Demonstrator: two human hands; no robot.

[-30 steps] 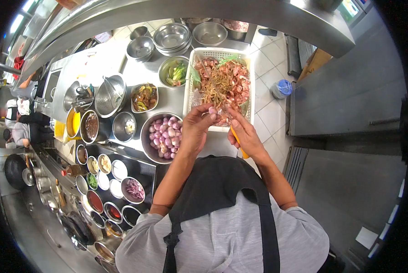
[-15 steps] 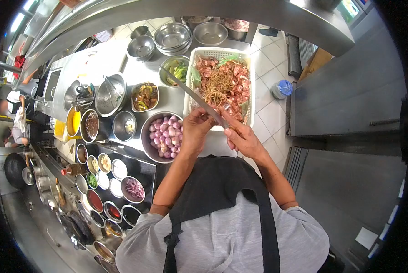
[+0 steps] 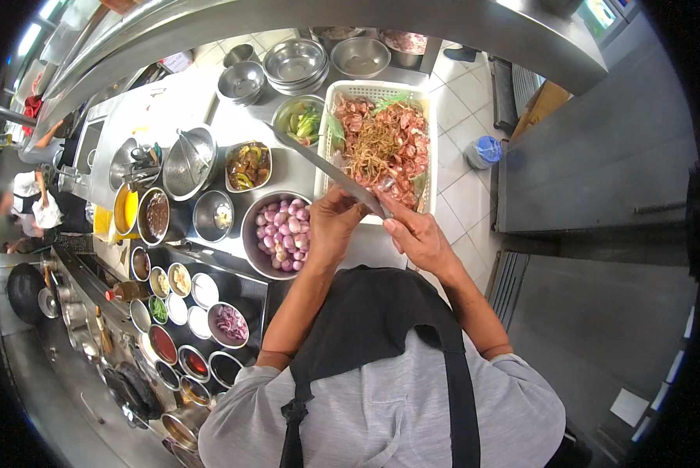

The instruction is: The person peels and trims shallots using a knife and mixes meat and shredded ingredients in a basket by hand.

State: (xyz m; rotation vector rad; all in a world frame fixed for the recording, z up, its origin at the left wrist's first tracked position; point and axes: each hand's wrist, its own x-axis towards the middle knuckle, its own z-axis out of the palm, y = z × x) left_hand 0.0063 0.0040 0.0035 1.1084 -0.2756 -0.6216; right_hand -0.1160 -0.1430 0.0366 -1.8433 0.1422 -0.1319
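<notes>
My right hand point(image 3: 420, 238) is closed on a long-bladed knife point(image 3: 323, 166), whose blade slants up and to the left over the edge of a white basket. The fingers of my left hand point(image 3: 336, 220) are pinched together just under the blade, close to my right fingers; what they hold is hidden. Beneath both hands, the white plastic basket point(image 3: 433, 156) contains reddish, skin-like pieces point(image 3: 412, 140) and a brown stringy heap point(image 3: 373, 148). Left of my left hand, purple shallots point(image 3: 287, 230) fill a metal bowl point(image 3: 248, 249).
A bowl of green vegetables point(image 3: 307, 125) and a dish of dark cooked food point(image 3: 248, 166) stand beyond the shallots. Stacked metal bowls point(image 3: 295, 62) are at the back. Several sauce and ingredient containers point(image 3: 192, 361) line the left. Another person point(image 3: 34, 195) stands far left.
The knife's tip has shifted slightly left and down, and my hands have barely moved. At the far left, the other person has moved, with a white cloth-like thing in hand.
</notes>
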